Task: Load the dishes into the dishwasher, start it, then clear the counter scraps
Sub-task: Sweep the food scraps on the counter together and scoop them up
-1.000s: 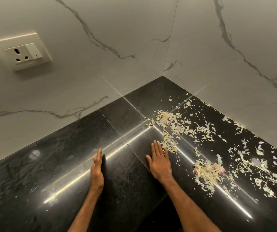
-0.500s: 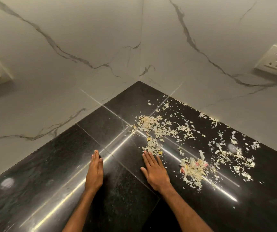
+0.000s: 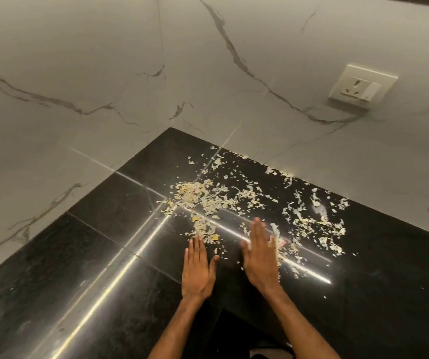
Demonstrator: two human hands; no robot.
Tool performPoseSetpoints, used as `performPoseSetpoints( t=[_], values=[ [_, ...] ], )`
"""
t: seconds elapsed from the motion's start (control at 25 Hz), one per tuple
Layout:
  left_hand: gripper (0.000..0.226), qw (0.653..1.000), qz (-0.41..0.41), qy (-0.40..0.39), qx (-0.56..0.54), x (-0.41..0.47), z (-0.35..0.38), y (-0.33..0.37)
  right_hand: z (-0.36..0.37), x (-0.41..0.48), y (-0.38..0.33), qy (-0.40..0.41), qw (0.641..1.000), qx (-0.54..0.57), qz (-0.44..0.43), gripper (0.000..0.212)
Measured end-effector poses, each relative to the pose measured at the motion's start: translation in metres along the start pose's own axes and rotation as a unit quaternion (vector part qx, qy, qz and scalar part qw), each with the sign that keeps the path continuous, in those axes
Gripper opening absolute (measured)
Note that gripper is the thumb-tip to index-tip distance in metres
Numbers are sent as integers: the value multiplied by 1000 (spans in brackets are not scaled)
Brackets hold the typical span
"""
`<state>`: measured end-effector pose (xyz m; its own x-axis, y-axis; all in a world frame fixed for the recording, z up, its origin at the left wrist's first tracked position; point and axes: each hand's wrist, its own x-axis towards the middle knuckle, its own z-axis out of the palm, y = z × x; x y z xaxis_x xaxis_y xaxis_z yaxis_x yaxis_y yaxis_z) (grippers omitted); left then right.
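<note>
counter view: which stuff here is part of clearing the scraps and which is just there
Part of the job:
- scraps, scattered toward the corner
- counter, black and glossy
- left hand and right hand, both with straight fingers at the near edge of the scraps

Just there:
- wall socket
- marble walls

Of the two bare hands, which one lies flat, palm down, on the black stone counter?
The left hand; the right hand is tilted on its edge beside the pale shredded scraps.
</note>
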<state>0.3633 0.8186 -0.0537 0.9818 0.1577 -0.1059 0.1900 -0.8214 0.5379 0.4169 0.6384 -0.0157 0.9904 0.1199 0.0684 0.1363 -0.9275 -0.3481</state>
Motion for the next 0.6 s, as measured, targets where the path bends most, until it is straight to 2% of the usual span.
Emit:
performPoseSetpoints(
  t=[0.12, 0.2, 0.32, 0.44, 0.52, 0.6],
  values=[
    [83, 1000, 24, -14, -10, 5, 15, 27, -13, -22, 65, 54, 978, 59, 194, 79],
    [83, 996, 72, -41, -31, 8, 23, 43, -7, -39, 78, 39, 966, 84, 240, 86],
    [82, 980, 124, -80, -133, 9, 34, 61, 8, -44, 62, -8, 973, 78, 216, 84],
    [72, 968, 95, -62, -225, 10, 35, 62, 14, -19, 29, -35, 983, 110, 142, 78],
    [69, 968, 77, -49, -234, 11, 29, 57, 13, -8, 12, -55, 985, 148, 74, 74],
    [71, 971, 59, -48, -227, 17, 21, 59, 6, -3, 17, -45, 984, 165, 52, 71]
  ],
)
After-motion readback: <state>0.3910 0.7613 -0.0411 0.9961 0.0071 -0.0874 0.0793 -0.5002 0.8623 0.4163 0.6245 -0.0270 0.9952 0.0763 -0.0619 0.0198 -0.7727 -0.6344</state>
